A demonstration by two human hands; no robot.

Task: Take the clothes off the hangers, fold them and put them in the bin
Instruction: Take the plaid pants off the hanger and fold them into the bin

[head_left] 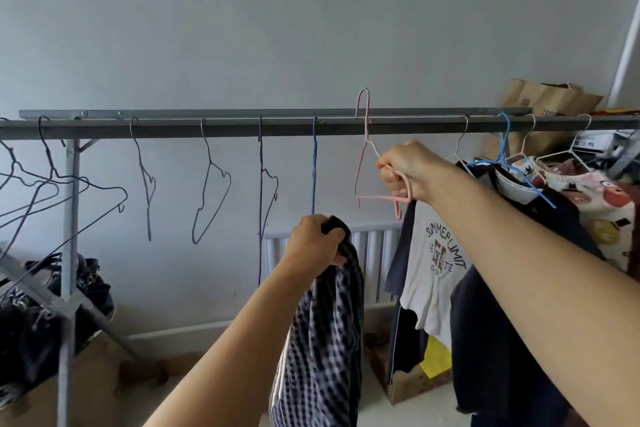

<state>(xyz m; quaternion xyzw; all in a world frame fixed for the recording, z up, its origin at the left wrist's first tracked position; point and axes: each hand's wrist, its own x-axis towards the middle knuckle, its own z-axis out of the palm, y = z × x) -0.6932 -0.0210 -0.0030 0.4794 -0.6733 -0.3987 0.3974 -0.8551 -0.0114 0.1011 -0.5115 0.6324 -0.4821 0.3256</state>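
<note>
my left hand (317,241) grips the checked shirt (325,333), bunched at its top, hanging lower centre. my right hand (403,172) holds the bare pink hanger (367,163), hook above the rail (242,128). i judge rehanging comes next, then folding. no bin in view.

A white radiator (377,253) stands just behind the left fingers (332,239); a grey rail (242,130) runs above the right fingers (393,180); a cardboard box (407,388) sits well below them.
</note>
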